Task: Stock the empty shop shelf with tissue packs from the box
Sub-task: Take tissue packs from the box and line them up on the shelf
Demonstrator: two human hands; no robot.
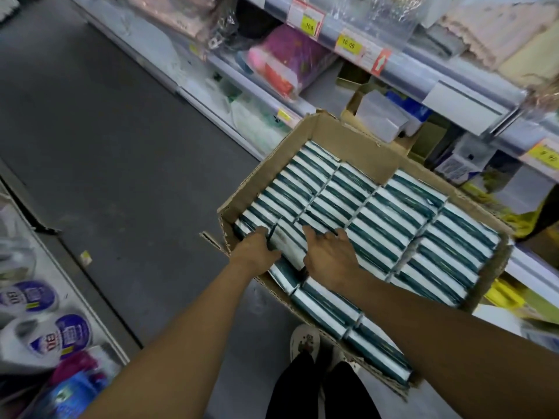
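An open cardboard box (305, 140) on the aisle floor is packed with rows of green-and-white tissue packs (390, 213). Both of my hands reach into its near left corner. My left hand (257, 249) has its fingers dug down beside a tilted bundle of tissue packs (287, 246) and grips its left side. My right hand (329, 255) curls over the same bundle from the right, fingers pressed into the gap. The bundle stands a little raised and skewed against the flat rows around it.
Shop shelves (472, 95) with price tags and wrapped goods run along the right behind the box. Detergent bottles (45, 334) fill a shelf at the lower left. Dark floor (106, 146) stretches to the left. My feet (305, 343) stand just below the box.
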